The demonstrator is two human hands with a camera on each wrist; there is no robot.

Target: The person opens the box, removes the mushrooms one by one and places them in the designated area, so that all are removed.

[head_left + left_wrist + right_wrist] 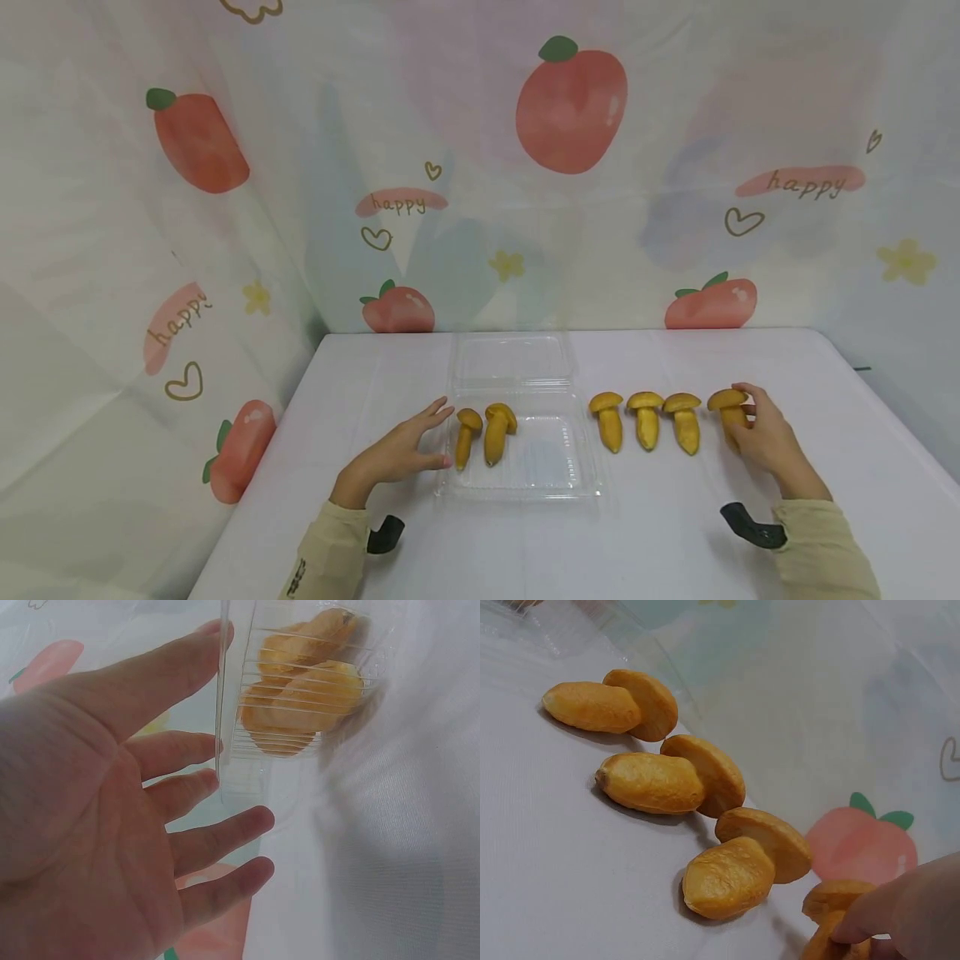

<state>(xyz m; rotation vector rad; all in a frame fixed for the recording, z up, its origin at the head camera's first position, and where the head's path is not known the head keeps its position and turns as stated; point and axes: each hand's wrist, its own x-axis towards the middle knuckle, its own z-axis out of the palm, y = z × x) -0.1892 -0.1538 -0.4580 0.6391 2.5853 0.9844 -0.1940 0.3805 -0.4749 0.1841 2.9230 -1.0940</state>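
From the head, the right hand [772,437] pinches one mushroom [727,413] just under its cap [723,399], beside three mushrooms [685,423] lined up on the table [660,533] — spaced, perhaps, for easy grasping. The left hand [393,454], fingers spread and gripping nothing, likely steadies the clear clamshell [551,483]. The left wrist shows two mushrooms [307,701] inside it; the right wrist — golden-brown, plump, faintly wrinkled ones.

Soft light; plastic box [547,454] glints; left wrist view seems hazy.
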